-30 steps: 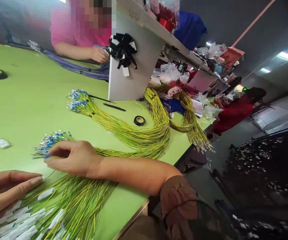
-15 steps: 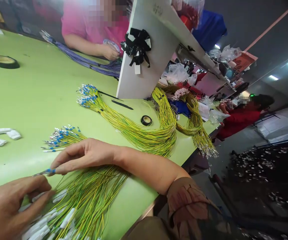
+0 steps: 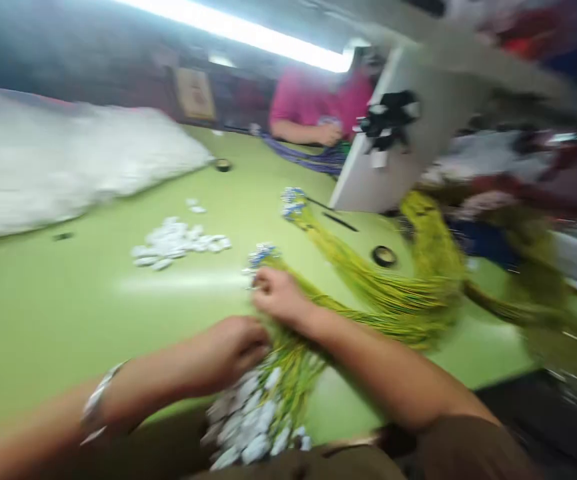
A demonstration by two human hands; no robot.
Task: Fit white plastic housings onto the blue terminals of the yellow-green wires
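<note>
Lying L on the green table: loose white pcs; next, your L hand, fingers curled in, blurred, can't tell if clamped on anything; white-ended yel/grn wires just below it; blue-tipped wire ends just beyond your R hand, its fingers bent together, can't tell on what; 2nd wire bundle past it; blk tape roll near bundle.

No text, label, brand, number or sign is legible; any markings on the rear card and the tag on the panel are blurred.
</note>
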